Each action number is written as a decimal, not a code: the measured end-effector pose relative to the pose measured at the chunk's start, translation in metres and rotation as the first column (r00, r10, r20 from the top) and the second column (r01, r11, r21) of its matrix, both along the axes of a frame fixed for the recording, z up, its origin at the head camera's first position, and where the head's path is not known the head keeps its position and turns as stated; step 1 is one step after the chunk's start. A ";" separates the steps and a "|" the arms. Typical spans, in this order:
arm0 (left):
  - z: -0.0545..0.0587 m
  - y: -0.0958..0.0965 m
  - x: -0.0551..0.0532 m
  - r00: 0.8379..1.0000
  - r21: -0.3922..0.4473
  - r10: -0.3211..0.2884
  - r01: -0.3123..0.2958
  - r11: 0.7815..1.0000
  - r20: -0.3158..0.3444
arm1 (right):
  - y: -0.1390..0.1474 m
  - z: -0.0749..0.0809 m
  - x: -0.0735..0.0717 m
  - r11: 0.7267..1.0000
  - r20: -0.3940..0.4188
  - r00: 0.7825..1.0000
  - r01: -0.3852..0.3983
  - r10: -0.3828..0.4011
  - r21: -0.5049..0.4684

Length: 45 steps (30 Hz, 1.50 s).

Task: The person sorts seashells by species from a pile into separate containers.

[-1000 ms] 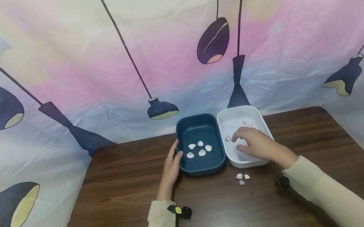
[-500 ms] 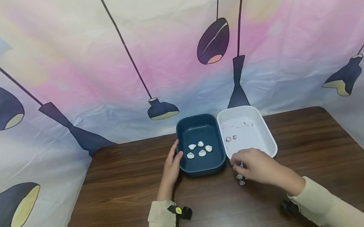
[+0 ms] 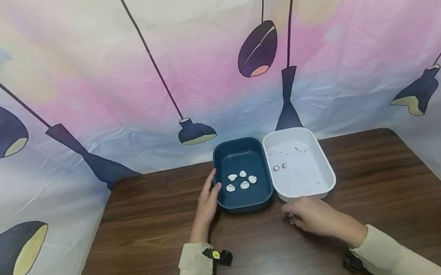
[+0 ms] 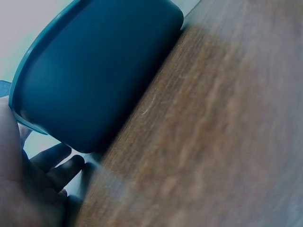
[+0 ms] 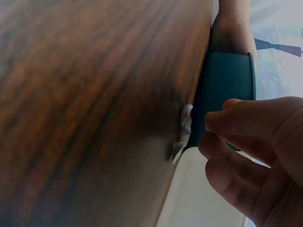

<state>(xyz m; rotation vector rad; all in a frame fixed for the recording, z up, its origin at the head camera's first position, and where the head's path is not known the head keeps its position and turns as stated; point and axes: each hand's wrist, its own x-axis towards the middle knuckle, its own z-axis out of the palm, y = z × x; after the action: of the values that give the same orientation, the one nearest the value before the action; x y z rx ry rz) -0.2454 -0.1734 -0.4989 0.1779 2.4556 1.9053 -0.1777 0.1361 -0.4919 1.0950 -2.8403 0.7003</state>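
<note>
My left hand (image 3: 207,201) touches the left side of a dark teal tray (image 3: 242,157), its fingers lying along the wall. In the left wrist view the fingers (image 4: 57,158) are spread at the tray's corner. Several white seashells (image 3: 244,185) lie in that tray. My right hand (image 3: 316,216) is low over the table in front of a white tray (image 3: 305,173). Three small shells (image 5: 185,128) rest on the wood just beyond its bent fingers (image 5: 218,142) in the right wrist view; from the head the hand mostly covers them. No shell shows between these fingers.
Two small round shells (image 3: 276,168) lie in the white tray, which stands right beside the teal one. Both trays sit at the back edge of the brown wooden table (image 3: 155,245), close to a printed cloth backdrop (image 3: 208,61).
My right hand has moved from inside the white tray toward me, down to the shells on the table. A second small round shell has come into view in the white tray. The left hand stays still.
</note>
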 end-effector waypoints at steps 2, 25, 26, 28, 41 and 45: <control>0.000 0.000 0.000 1.000 -0.003 -0.001 0.001 1.000 -0.002 | 0.001 -0.001 0.000 1.000 -0.011 1.000 -0.012 0.012 0.006; -0.041 -0.008 -0.024 0.999 -0.010 0.007 -0.007 1.000 -0.031 | 0.000 -0.010 0.002 0.995 0.058 0.996 -0.075 0.072 0.064; -0.042 -0.008 -0.024 0.999 -0.010 0.008 -0.008 1.000 -0.036 | 0.000 -0.010 0.002 0.995 0.068 0.995 -0.079 0.075 0.061; -0.042 -0.008 -0.023 0.999 -0.013 0.009 -0.009 1.000 -0.045 | -0.001 -0.011 0.002 0.995 0.087 0.993 -0.086 0.082 0.041; -0.040 -0.006 -0.023 0.999 -0.029 0.019 -0.020 0.999 -0.029 | -0.004 -0.005 0.004 0.984 0.147 0.980 -0.117 0.136 -0.133; -0.040 -0.007 -0.024 1.000 -0.035 0.011 -0.011 0.999 -0.005 | -0.005 -0.004 0.004 0.982 0.131 0.981 -0.126 0.144 -0.141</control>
<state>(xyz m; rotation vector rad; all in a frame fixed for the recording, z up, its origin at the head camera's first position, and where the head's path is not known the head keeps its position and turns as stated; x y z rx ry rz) -0.2697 -0.1799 -0.5385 0.1686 2.4957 1.8670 -0.1734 0.1314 -0.4960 1.2746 -2.8015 0.9987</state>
